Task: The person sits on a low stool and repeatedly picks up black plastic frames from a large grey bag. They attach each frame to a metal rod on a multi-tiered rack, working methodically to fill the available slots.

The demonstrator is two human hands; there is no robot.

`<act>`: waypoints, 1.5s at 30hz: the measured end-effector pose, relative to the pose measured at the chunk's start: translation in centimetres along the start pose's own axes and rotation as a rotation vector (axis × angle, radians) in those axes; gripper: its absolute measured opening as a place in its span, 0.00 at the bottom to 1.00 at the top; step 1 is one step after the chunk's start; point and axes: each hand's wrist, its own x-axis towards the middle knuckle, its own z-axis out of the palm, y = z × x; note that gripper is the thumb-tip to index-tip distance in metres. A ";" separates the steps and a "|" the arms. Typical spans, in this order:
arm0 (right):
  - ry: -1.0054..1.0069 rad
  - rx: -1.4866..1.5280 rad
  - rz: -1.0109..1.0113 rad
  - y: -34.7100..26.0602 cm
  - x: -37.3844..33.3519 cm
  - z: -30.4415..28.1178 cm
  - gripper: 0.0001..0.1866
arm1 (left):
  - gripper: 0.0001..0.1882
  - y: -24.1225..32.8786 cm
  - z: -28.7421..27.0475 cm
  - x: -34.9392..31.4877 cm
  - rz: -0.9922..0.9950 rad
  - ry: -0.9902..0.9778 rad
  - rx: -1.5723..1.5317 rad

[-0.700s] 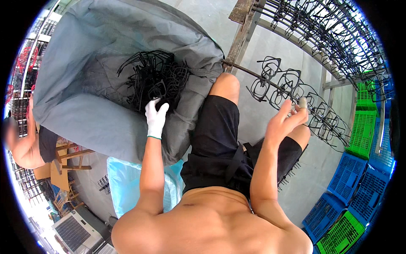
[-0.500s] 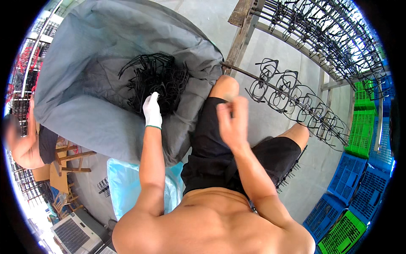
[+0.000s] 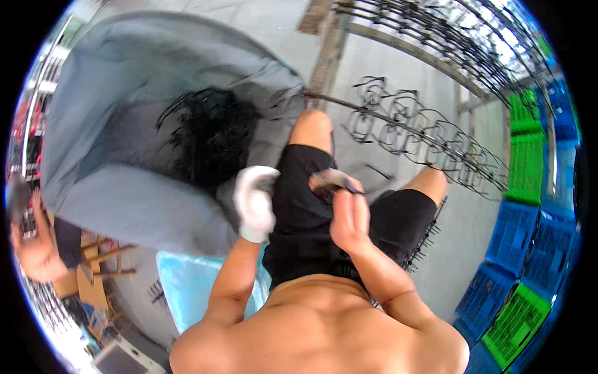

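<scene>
My right hand (image 3: 350,215), bare, is above my lap with its fingers closed on a black eyeglass frame (image 3: 354,187), of which only a blurred dark part shows. My left hand (image 3: 255,202), in a white glove, is beside it over my thigh at the rim of the grey cloth-lined container (image 3: 156,199). Its fingers curl but are smeared by motion, so whether they grip anything is unclear. Inside the container lies a tangled heap of black eyeglass frames (image 3: 215,134).
Several black eyeglass frames hang along a rod (image 3: 423,134) ahead on the right, below a rack of dark rods (image 3: 430,37). Blue crates (image 3: 514,234) and green crates (image 3: 525,165) stack at far right. Light-blue plastic sheeting (image 3: 190,280) lies lower left. Another person (image 3: 40,249) is at far left.
My left hand has drawn back from the heap to beside my right hand. My right hand has lowered slightly, and a black eyeglass frame now shows in it. The view has shifted a little.
</scene>
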 end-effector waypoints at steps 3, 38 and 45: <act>0.338 0.145 -0.029 -3.5 -0.3 -6.1 0.18 | 0.21 -4.7 -4.2 3.8 0.183 0.302 1.130; 0.694 -0.822 -0.078 1.7 4.7 -9.0 0.21 | 0.07 2.4 2.0 6.2 -0.601 -0.324 -0.262; 0.044 0.751 0.599 -1.6 0.7 -4.8 0.21 | 0.06 -0.5 4.5 5.9 -0.108 -0.422 -0.156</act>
